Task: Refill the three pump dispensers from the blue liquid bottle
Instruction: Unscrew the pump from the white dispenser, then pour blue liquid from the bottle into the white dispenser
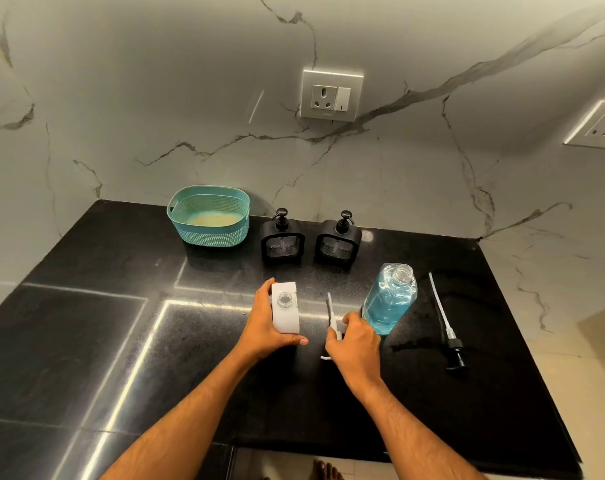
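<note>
- Left hand [264,323] grips the open white dispenser [286,307] at centre frame.
- Right hand [354,341] pinches a white pump [333,318] just beside the uncapped blue bottle [389,299].
- Two black dispensers [283,241] stand behind.

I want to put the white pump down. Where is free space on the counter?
Bare counter lies left of the white dispenser, below the teal basket. Crowded: between the right hand, blue liquid bottle and black pump.
</note>
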Available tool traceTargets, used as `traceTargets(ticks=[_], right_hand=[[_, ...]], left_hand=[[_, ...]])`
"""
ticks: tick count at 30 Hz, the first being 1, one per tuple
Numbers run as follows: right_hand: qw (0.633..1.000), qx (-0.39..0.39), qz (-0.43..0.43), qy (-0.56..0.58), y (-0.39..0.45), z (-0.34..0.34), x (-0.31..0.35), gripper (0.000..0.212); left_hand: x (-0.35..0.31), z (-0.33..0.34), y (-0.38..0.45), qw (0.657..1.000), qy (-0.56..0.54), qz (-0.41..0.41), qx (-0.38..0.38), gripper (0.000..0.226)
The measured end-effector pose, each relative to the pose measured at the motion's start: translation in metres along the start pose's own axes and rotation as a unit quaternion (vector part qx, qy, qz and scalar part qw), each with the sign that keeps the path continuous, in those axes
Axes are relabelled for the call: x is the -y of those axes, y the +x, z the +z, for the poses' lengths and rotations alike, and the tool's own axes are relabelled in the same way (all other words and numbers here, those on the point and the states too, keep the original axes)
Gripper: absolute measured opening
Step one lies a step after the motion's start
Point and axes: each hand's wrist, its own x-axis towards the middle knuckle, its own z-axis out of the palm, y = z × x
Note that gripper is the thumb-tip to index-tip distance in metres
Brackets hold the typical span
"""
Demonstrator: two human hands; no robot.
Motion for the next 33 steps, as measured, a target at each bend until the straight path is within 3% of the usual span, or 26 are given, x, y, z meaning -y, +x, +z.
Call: traceTargets(ticks=[7, 12, 19, 23, 27, 33], right_hand=[[0.992, -0.091, -0.078, 0.026, -0.001, -0.013, 0.003, 0.020], [0.968, -0.193, -0.140, 0.081, -0.002, -0.036, -0.001, 0.025], [0.940, -0.297, -0.107, 0.129, 0.000, -0.057, -0.025, 0.045], [0.946, -0.288, -0.036, 0.146, 0.006, -0.061, -0.037, 0.071], [0.964, -0.207, 0.001, 0.165, 0.017, -0.059, -0.043, 0.100], [0.965, -0.146, 0.004, 0.220, 0.032, -0.056, -0.039, 0.111]], left_hand=[[-0.007, 0.004, 0.000, 1.000, -0.002, 0.017, -0.019, 0.144], [-0.020, 0.009, 0.006, 0.999, -0.013, 0.041, -0.025, 0.141], [-0.042, 0.020, 0.016, 0.997, -0.014, 0.072, -0.020, 0.141], [-0.050, 0.028, 0.019, 0.997, -0.006, 0.081, -0.016, 0.140], [-0.056, 0.037, 0.022, 0.996, -0.009, 0.083, -0.014, 0.139], [-0.065, 0.044, 0.024, 0.996, -0.016, 0.091, -0.018, 0.146]])
